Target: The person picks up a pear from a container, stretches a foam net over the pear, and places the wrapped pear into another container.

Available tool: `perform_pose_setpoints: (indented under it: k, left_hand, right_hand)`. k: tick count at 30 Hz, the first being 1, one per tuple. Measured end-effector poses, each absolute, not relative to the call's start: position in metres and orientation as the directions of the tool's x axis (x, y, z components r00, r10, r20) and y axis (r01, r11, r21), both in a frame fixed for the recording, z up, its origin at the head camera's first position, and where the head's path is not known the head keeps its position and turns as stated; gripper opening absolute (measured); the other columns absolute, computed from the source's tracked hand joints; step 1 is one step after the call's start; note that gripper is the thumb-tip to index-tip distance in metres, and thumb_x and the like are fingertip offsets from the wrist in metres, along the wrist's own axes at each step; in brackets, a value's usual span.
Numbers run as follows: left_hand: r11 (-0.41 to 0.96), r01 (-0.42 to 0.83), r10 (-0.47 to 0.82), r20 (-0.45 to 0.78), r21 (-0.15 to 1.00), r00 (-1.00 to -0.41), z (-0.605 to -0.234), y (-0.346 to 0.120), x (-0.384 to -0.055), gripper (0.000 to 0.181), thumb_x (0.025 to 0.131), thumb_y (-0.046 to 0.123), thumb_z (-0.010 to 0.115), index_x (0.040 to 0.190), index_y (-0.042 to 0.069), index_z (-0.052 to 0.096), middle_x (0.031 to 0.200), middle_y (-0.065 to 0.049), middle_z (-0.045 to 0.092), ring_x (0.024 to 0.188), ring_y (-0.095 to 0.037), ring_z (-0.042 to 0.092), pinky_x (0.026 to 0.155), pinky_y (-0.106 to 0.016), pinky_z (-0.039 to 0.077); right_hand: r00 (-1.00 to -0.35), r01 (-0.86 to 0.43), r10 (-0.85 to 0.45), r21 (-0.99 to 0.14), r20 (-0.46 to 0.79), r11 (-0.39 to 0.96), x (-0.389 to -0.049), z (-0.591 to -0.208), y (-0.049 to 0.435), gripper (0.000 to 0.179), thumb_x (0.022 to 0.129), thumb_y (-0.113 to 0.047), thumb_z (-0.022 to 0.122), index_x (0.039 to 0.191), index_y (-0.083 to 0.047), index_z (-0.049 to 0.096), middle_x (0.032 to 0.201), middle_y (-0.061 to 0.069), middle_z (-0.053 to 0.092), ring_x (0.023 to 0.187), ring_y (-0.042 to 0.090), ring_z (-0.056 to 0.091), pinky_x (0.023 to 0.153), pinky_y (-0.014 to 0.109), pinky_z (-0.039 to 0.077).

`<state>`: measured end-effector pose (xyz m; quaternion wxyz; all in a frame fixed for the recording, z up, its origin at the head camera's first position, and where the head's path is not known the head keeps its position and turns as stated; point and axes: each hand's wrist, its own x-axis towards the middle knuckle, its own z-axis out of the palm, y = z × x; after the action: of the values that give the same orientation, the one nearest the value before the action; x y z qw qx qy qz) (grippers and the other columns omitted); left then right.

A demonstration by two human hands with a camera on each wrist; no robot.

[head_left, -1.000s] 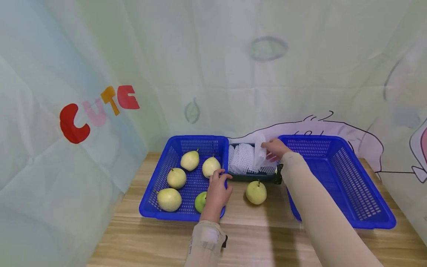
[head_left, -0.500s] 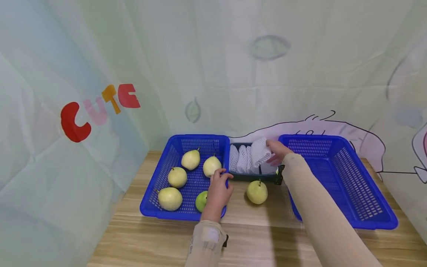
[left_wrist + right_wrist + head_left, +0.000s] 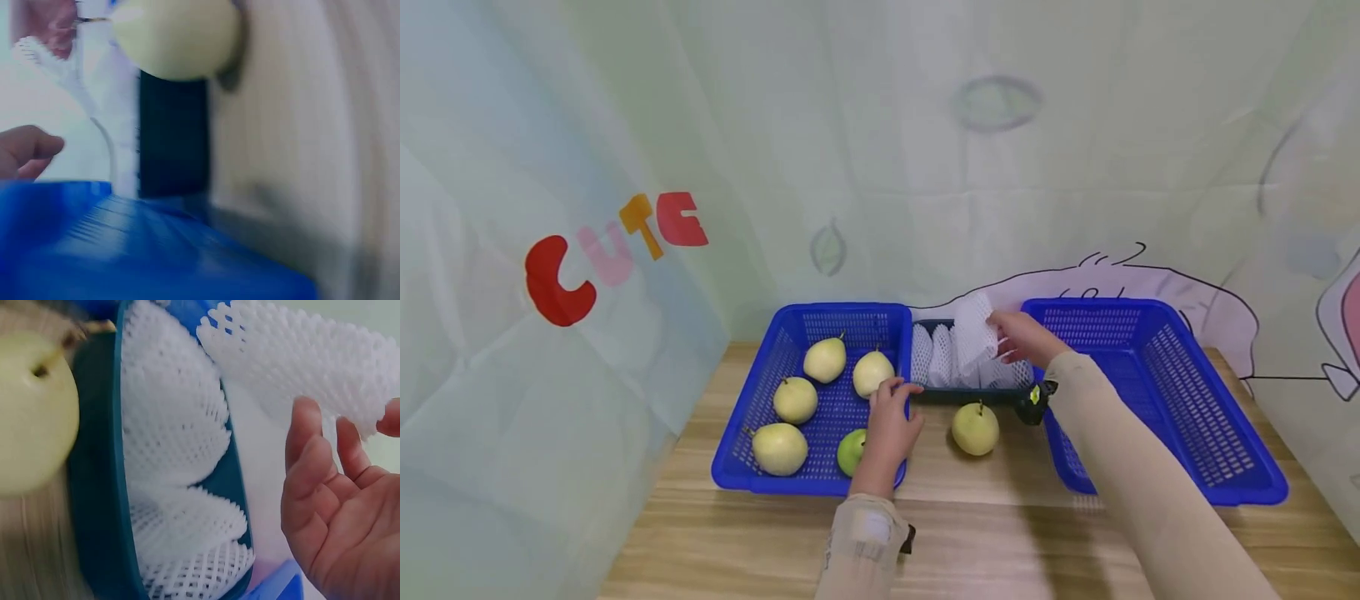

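Observation:
My right hand (image 3: 1022, 337) pinches a white foam fruit net (image 3: 973, 333) between thumb and fingertips and holds it up over a dark green box (image 3: 97, 456). More white foam nets (image 3: 172, 400) lie side by side in that box. In front of the box, a yellow-green pear (image 3: 975, 429) stands on the table with its stem up. My left hand (image 3: 891, 425) hovers at the right rim of the left blue basket (image 3: 790, 485), fingers loosely bent and holding nothing. Its forearm partly hides a greener fruit (image 3: 851, 452) inside the basket.
Several pale yellow pears (image 3: 780, 449) lie in the left basket. A second blue basket (image 3: 1150, 400) stands at the right, with my right forearm across its near left corner. Behind everything hangs a printed cloth (image 3: 880, 167); all stands on a wooden table (image 3: 737, 542).
My right hand has drawn the foam net up out of the box and carried it slightly left. The left hand stays in place.

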<state>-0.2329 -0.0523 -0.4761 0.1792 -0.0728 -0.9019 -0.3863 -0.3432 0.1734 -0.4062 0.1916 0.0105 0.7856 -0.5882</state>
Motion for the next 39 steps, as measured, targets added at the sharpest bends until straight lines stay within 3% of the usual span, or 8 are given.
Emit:
perform_pose_setpoints:
  k: [8, 12, 15, 19, 24, 28, 32, 39]
  left_hand:
    - [0.398, 0.332, 0.114, 0.313, 0.855, -0.943, -0.439, -0.041, -0.238, 0.053, 0.08, 0.024, 0.071, 0.127, 0.011, 0.049, 0.13, -0.013, 0.039, 0.116, -0.03, 0.041, 0.087, -0.046, 0.045]
    - [0.361, 0.376, 0.113, 0.361, 0.853, -0.926, -0.44, -0.039, -0.24, 0.038, 0.082, 0.014, 0.067, 0.118, 0.007, 0.059, 0.125, -0.015, 0.048, 0.108, -0.028, 0.049, 0.084, -0.045, 0.047]
    - [0.309, 0.356, 0.052, 0.358, 0.882, -0.932, -0.443, -0.037, -0.241, 0.029, 0.082, 0.005, 0.063, 0.11, 0.003, 0.063, 0.112, -0.017, 0.058, 0.089, -0.024, 0.059, 0.073, -0.038, 0.052]
    - [0.309, 0.307, -0.052, 0.338, 0.9, -0.94, -0.443, -0.036, -0.242, 0.026, 0.082, 0.004, 0.062, 0.107, 0.0, 0.061, 0.098, -0.016, 0.063, 0.069, -0.019, 0.059, 0.056, -0.029, 0.051]
    - [0.469, 0.373, -0.078, 0.458, 0.801, -0.886, -0.442, -0.032, -0.245, 0.023, 0.078, 0.003, 0.066, 0.101, -0.001, 0.063, 0.095, -0.014, 0.062, 0.079, -0.024, 0.061, 0.07, -0.032, 0.051]
    - [0.446, 0.416, -0.028, 0.476, 0.793, -0.879, -0.44, -0.027, -0.244, 0.026, 0.075, 0.001, 0.068, 0.101, 0.0, 0.065, 0.098, -0.013, 0.061, 0.086, -0.026, 0.061, 0.073, -0.03, 0.051]
    - [0.276, 0.346, -0.047, 0.372, 0.897, -0.927, -0.44, -0.025, -0.244, 0.021, 0.081, 0.005, 0.067, 0.1, -0.002, 0.067, 0.098, -0.014, 0.064, 0.085, -0.02, 0.059, 0.072, -0.025, 0.049]
    - [-0.293, 0.084, -0.04, 0.075, 0.952, -0.996, -0.438, -0.023, -0.244, 0.027, 0.09, 0.002, 0.054, 0.108, -0.017, 0.056, 0.09, -0.012, 0.062, 0.075, -0.011, 0.06, 0.073, -0.03, 0.053]
  right_hand:
    - [-0.871, 0.227, -0.409, -0.962, -0.271, 0.154, -0.306, -0.396, 0.156, 0.022, 0.095, -0.024, 0.04, 0.091, -0.005, 0.05, 0.074, -0.001, 0.059, 0.065, 0.013, 0.057, 0.053, 0.026, 0.046]
    - [-0.847, 0.214, -0.462, -0.964, -0.262, 0.155, -0.29, -0.394, 0.147, 0.025, 0.091, -0.024, 0.037, 0.096, -0.003, 0.049, 0.074, 0.0, 0.06, 0.064, 0.013, 0.056, 0.052, 0.026, 0.046]
    - [-0.851, 0.21, -0.457, -0.965, -0.259, 0.155, -0.283, -0.397, 0.144, 0.027, 0.091, -0.027, 0.037, 0.096, -0.002, 0.046, 0.074, 0.003, 0.055, 0.063, 0.016, 0.054, 0.052, 0.028, 0.047]
    - [-0.876, 0.145, -0.449, -0.984, -0.178, 0.108, -0.274, -0.403, 0.142, 0.037, 0.094, -0.029, 0.046, 0.114, -0.001, 0.034, 0.101, 0.014, 0.046, 0.086, 0.026, 0.056, 0.064, 0.041, 0.053]
    - [-0.858, -0.077, -0.513, -0.982, -0.024, 0.175, -0.26, -0.408, 0.133, 0.087, 0.083, -0.022, 0.069, 0.144, -0.012, 0.007, 0.141, 0.022, 0.021, 0.125, 0.041, 0.035, 0.091, 0.054, 0.041]
    - [-0.902, -0.18, -0.43, -0.934, 0.032, 0.309, -0.258, -0.413, 0.127, 0.081, 0.078, -0.031, 0.074, 0.141, -0.01, 0.029, 0.137, 0.017, 0.039, 0.121, 0.033, 0.043, 0.094, 0.046, 0.04]
    - [-0.945, -0.109, -0.326, -0.95, 0.008, 0.292, -0.259, -0.412, 0.132, 0.052, 0.089, -0.035, 0.06, 0.126, 0.001, 0.051, 0.119, 0.017, 0.057, 0.106, 0.025, 0.054, 0.09, 0.04, 0.044]
    - [-0.931, -0.005, -0.362, -0.994, -0.036, 0.112, -0.263, -0.414, 0.151, 0.044, 0.096, -0.02, 0.05, 0.128, 0.01, 0.046, 0.116, 0.016, 0.057, 0.101, 0.019, 0.056, 0.086, 0.038, 0.048]
